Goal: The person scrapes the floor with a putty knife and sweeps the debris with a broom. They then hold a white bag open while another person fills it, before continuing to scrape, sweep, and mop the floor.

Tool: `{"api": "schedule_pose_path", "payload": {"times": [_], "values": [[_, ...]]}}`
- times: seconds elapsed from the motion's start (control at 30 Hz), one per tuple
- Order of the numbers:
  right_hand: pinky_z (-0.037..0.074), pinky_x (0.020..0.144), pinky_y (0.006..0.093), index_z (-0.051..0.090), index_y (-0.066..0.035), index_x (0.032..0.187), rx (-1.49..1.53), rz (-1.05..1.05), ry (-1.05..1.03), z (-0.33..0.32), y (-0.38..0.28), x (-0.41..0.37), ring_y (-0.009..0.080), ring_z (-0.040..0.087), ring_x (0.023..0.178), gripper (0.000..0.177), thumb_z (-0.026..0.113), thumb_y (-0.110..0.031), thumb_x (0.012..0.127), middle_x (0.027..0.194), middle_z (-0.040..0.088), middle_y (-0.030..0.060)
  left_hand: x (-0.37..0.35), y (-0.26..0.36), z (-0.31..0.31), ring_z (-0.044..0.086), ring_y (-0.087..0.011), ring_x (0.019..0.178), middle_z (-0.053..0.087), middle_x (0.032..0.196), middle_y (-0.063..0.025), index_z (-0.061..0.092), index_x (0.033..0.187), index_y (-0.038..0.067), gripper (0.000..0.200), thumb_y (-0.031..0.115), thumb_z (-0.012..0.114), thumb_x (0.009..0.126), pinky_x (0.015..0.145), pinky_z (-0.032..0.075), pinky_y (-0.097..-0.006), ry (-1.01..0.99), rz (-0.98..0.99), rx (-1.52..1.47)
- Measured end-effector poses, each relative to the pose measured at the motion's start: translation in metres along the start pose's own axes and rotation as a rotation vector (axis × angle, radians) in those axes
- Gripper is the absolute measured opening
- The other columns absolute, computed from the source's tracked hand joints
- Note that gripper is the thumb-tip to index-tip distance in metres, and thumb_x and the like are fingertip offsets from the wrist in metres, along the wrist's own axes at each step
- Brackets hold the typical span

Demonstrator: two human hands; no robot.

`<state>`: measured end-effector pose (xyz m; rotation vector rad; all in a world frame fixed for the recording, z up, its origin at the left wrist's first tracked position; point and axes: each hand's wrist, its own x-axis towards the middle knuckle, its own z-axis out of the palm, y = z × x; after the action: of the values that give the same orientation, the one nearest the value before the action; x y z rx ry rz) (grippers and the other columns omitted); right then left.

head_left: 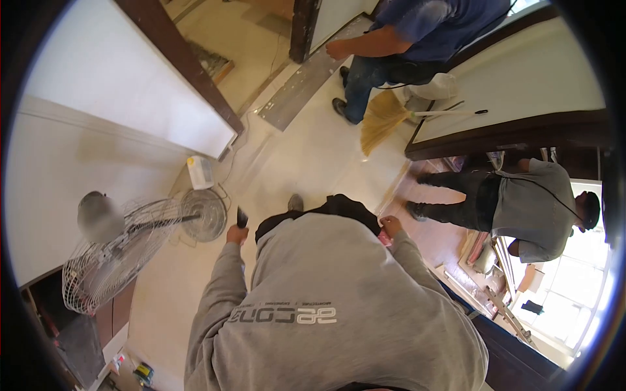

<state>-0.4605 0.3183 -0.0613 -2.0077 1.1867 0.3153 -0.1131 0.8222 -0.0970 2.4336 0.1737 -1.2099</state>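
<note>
My left hand hangs beside my hip, closed around a dark object with a black, handle-like end pointing forward. The rest of that object is mostly hidden by my fingers and sleeve. On the other side, my right hand is by my waist with its fingers curled. Something pinkish-red shows at those fingers, too small to name. My grey sweatshirt fills the lower middle. A pedestal fan stands left of my left hand, its round base close by.
A white jug stands beyond the fan base. Ahead, a person in blue stands near a straw broom and a long grey board. Another person in grey is through the right doorway, near planks and clutter.
</note>
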Motion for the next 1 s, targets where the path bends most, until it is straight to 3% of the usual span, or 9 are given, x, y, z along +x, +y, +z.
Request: {"api": "schedule_pose_path", "payload": {"times": [0.03,0.13,0.2,0.27,0.43,0.7,0.77,0.87,1.0], "values": [[0.051,0.078,0.0361,0.068,-0.001,0.096,0.063,0.116,-0.046,-0.008,-0.019,-0.009,0.0263,0.066,0.084,0.032,0.062,-0.031,0.084,0.088,0.069,0.0153,0.001,-0.008,0.002,0.068,-0.032,0.069,0.068,0.077,-0.0201,0.067,0.091,-0.004,0.032,0.023,0.061,0.074,0.063,0.052,-0.0408,-0.005,-0.022,-0.008],[0.052,0.075,0.0368,0.068,-0.002,0.097,-0.005,-0.022,-0.017,0.003,0.01,0.004,0.0267,0.066,0.081,0.032,0.063,-0.031,0.083,0.09,0.069,0.0162,0.002,-0.03,0.008,0.068,-0.0306,0.069,0.068,0.079,-0.0195,0.067,0.091,-0.004,0.029,0.02,0.061,0.075,0.06,0.053,-0.0394,-0.013,-0.081,-0.003],[0.052,0.075,0.0382,0.069,-0.004,0.097,0.025,0.165,-0.053,0.007,0.017,0.012,0.0268,0.066,0.081,0.032,0.063,-0.032,0.083,0.092,0.068,0.0162,0.006,-0.035,0.012,0.069,-0.0297,0.068,0.068,0.082,-0.0191,0.065,0.095,-0.004,0.027,0.015,0.059,0.076,0.058,0.054,-0.0382,-0.011,-0.17,0.026],[0.052,0.069,0.0385,0.069,-0.005,0.096,-0.361,-0.28,-0.041,0.037,0.108,0.058,0.0283,0.066,0.075,0.031,0.061,-0.033,0.085,0.086,0.069,0.015,0.001,-0.019,0.001,0.068,-0.0311,0.069,0.068,0.087,-0.0203,0.063,0.099,-0.006,0.03,0.012,0.059,0.075,0.058,0.055,-0.0387,-0.096,-0.159,0.13],[0.048,0.06,0.0304,0.068,-0.005,0.084,0.284,-0.002,0.131,-0.059,-0.087,0.042,0.0175,0.061,0.063,0.022,0.061,-0.027,0.087,0.067,0.064,0.0061,-0.003,0.015,0.01,0.067,-0.0276,0.065,0.067,0.078,-0.0176,0.063,0.092,-0.006,0.024,0.012,0.059,0.077,0.058,0.054,-0.0372,-0.023,-0.192,-0.018],[0.044,0.069,0.0246,0.064,-0.001,0.094,0.68,-1.039,0.6,-0.362,-0.415,-0.102,0.009,0.054,0.075,0.016,0.068,-0.013,0.084,0.084,0.061,0.0022,-0.012,0.11,0.014,0.069,-0.0278,0.074,0.069,0.089,-0.0204,0.064,0.103,-0.008,0.037,0.017,0.062,0.077,0.065,0.054,-0.0359,-0.016,-0.086,0.145],[0.046,0.072,0.0316,0.061,-0.002,0.108,0.586,-1.561,0.894,-0.414,-0.423,-0.144,0.0211,0.056,0.081,0.041,0.058,-0.038,0.089,0.096,0.062,0.0124,-0.009,0.131,0.012,0.069,-0.0285,0.072,0.069,0.083,-0.0195,0.066,0.099,-0.006,0.036,0.02,0.062,0.074,0.065,0.054,-0.036,0.024,0.021,0.124],[0.043,0.078,0.0434,0.056,0.002,0.117,-0.012,-2.1,0.996,-0.501,-0.424,-0.213,0.0286,0.054,0.087,0.052,0.055,-0.041,0.087,0.098,0.061,0.0181,-0.021,0.167,0.008,0.068,-0.0294,0.07,0.068,0.078,-0.0186,0.066,0.094,-0.004,0.035,0.023,0.062,0.072,0.065,0.053,-0.0372,0.098,0.114,0.045],[0.042,0.077,0.0427,0.056,0.002,0.117,-0.298,-2.216,1.233,-0.522,-0.441,-0.241,0.0278,0.053,0.086,0.051,0.056,-0.04,0.087,0.096,0.06,0.0174,-0.044,0.19,0.019,0.067,-0.0294,0.067,0.067,0.075,-0.0184,0.066,0.091,-0.003,0.034,0.023,0.062,0.071,0.065,0.053,-0.0394,0.146,0.119,-0.076]]}}
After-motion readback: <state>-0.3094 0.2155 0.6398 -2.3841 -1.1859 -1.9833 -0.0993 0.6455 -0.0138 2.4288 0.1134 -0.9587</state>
